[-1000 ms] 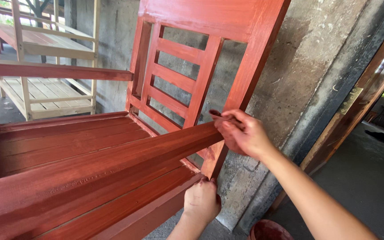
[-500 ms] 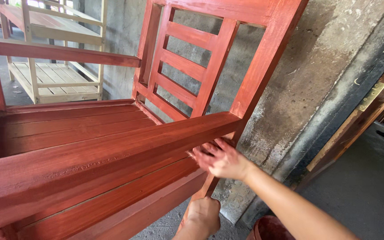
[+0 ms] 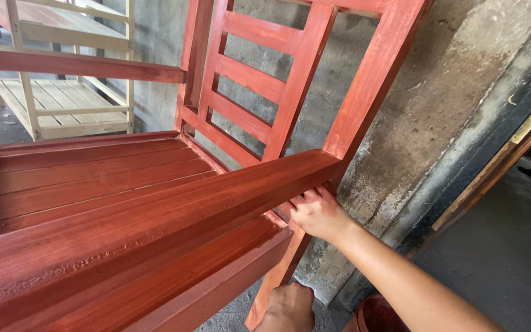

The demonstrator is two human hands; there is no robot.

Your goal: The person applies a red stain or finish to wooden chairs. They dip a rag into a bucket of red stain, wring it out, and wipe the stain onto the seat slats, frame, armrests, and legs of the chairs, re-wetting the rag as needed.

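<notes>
A red-stained wooden bench fills the view, with a slatted seat (image 3: 87, 178), a slatted side panel (image 3: 247, 80) and a thick armrest rail (image 3: 173, 215) running to the corner post (image 3: 370, 80). My right hand (image 3: 318, 212) is pressed against the underside of the armrest rail where it meets the post, with its fingertips tucked out of sight. Anything it may hold is hidden. My left hand (image 3: 287, 307) is at the bottom edge, curled around the front leg (image 3: 278, 270) below the lower rail (image 3: 204, 276).
A rough concrete wall (image 3: 450, 92) stands right behind the bench. Unpainted pale wooden frames (image 3: 62, 104) sit at the back left. A reddish bucket rim (image 3: 379, 313) shows at the bottom near my right arm. A wooden door frame (image 3: 505, 160) leans at the right.
My right hand has dropped from the corner post, where it held a thin brush, to under the armrest rail. The brush is no longer visible. The view has moved closer.
</notes>
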